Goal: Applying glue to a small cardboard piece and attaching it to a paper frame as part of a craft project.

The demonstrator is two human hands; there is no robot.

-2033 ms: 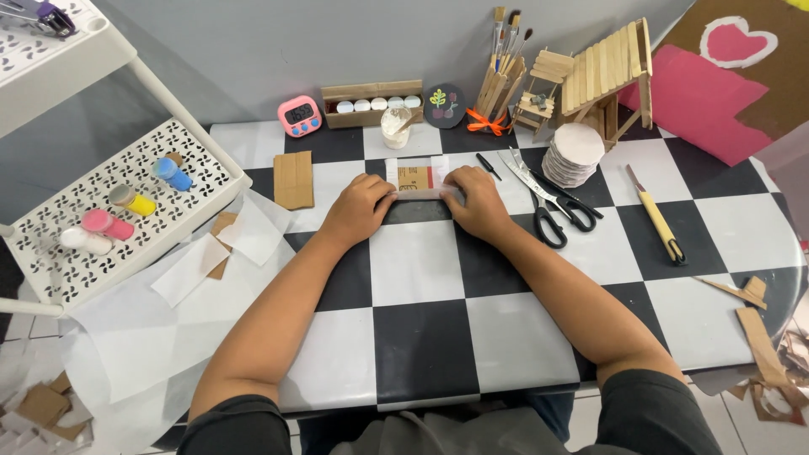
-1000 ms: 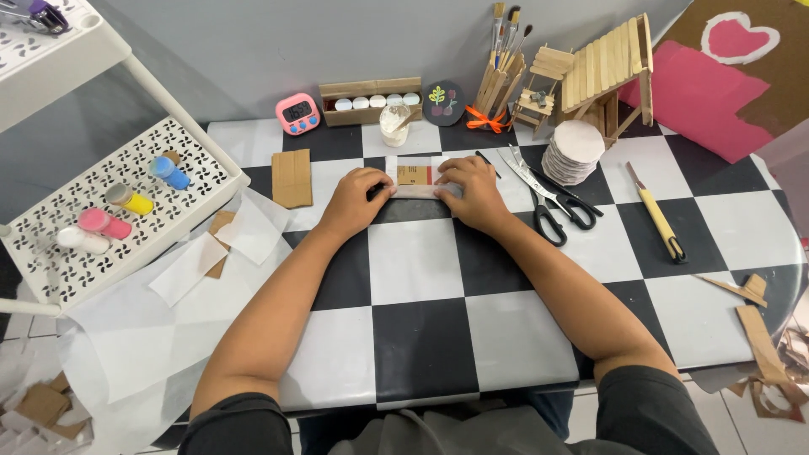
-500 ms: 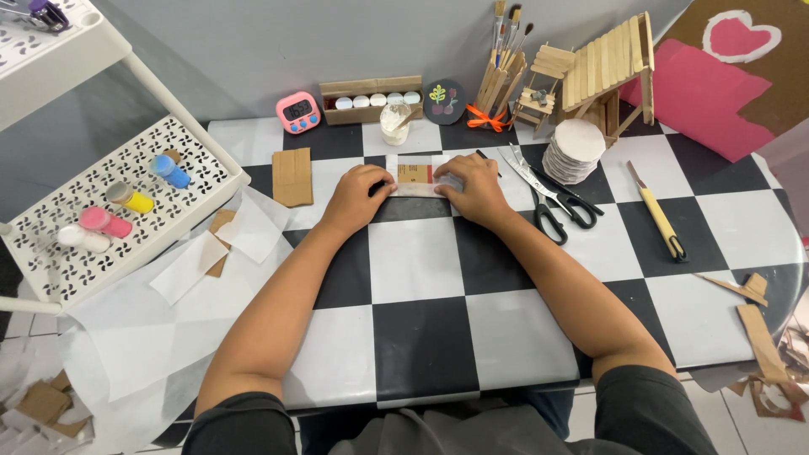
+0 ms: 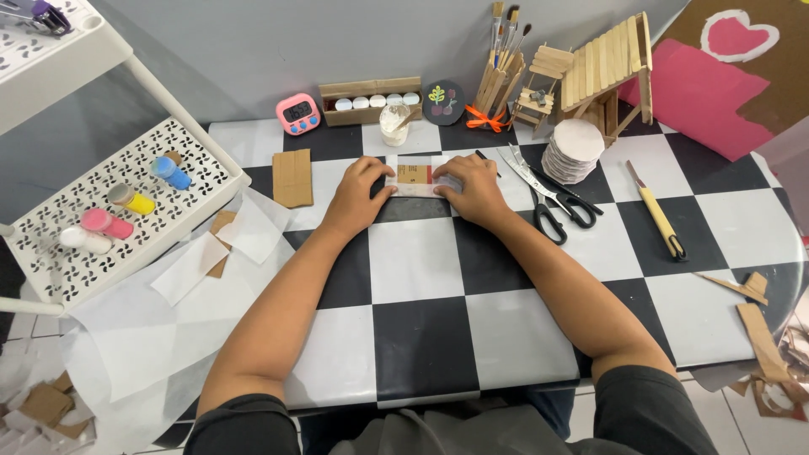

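**Technician A:** Where is the workpiece lying relative to the hands?

**Technician B:** The small cardboard piece, tan with a red stripe, is lying flat on a white paper strip at the far centre of the checkered table. It is sitting directly between the two hands. The left hand is bearing on the strip's left end; the right hand is bearing on its right end.

**Technician A:** Which way is the long axis running?

**Technician B:** The strip is running left to right, parallel to the table's far edge. The fingertips of both hands are pointing inward along that axis, toward each other, with the cardboard piece in the gap.

**Technician A:** State of the fingers?

**Technician B:** Both hands are lying palm down with fingers extended and pressing flat. Neither hand is closing around anything or lifting; they are pinning the strip to the tabletop. Whether the fingertips are touching the cardboard piece itself cannot be told.

**Technician A:** Which hand is nearer?

**Technician B:** Both are sitting about equally near the cardboard piece. The right hand is covering slightly more of the strip.

**Technician A:** Neighbouring items?

**Technician B:** The scissors are lying just right of the right hand. A flat cardboard rectangle is lying left of the left hand, apart from it. The glue cup is standing just beyond the strip.
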